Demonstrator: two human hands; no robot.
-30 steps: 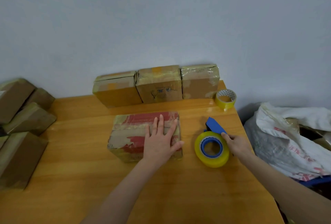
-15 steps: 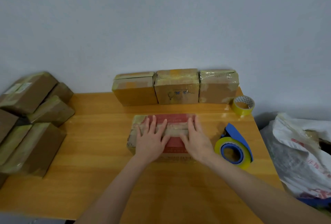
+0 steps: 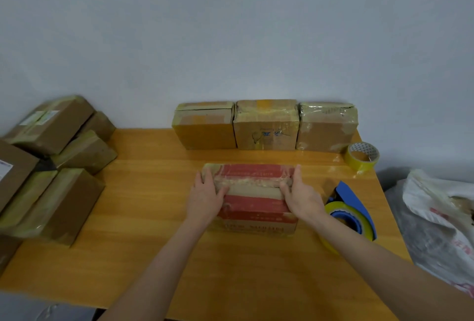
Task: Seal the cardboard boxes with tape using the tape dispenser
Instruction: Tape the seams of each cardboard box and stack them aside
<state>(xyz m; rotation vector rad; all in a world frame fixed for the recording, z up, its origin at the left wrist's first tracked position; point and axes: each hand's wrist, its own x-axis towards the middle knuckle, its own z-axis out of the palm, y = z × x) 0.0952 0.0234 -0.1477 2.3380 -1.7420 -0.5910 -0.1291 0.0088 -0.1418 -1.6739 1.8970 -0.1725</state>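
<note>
A cardboard box [image 3: 252, 201] with red print and a strip of clear tape along its top seam lies in the middle of the wooden table [image 3: 143, 220]. My left hand [image 3: 206, 196] grips its left end, thumb on top and fingers curled over the edge. At the right end my right hand [image 3: 302, 196] grips the same way. The blue tape dispenser [image 3: 350, 196] with its yellow-edged roll stands on the table just right of my right wrist, and no hand touches it.
Three taped boxes [image 3: 266, 126] line the wall behind. A pile of several taped boxes [image 3: 53, 166] fills the table's left end. A spare yellow tape roll [image 3: 362, 158] sits at the back right corner. A white plastic bag [image 3: 436, 220] lies beyond the right edge.
My right hand let go of the tape dispenser and came onto the box. Both hands then slid outward from the middle of the top to the box's two ends.
</note>
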